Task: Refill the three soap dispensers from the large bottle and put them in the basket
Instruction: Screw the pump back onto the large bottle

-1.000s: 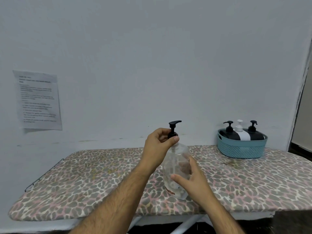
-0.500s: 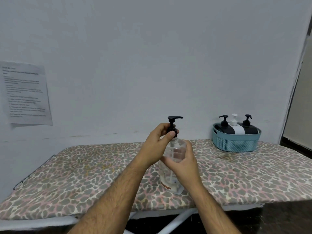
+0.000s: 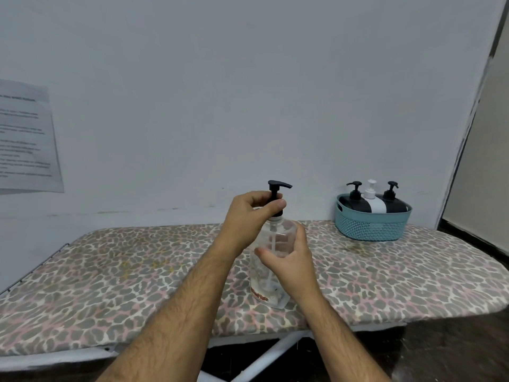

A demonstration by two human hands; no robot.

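While the left hand (image 3: 249,216) still pinches the pump (image 3: 276,198), the right hand (image 3: 289,257) now grips the bottle (image 3: 271,271).

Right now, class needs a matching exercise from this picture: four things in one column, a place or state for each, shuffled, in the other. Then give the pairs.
Things
1. left hand
2. right hand
3. white dispenser
4. sheet of paper

Places or states
A. stuck on the wall
B. between two black dispensers in the basket
C. grips the black pump collar
D. holds the clear bottle's body

Pairs: 1-C, 2-D, 3-B, 4-A
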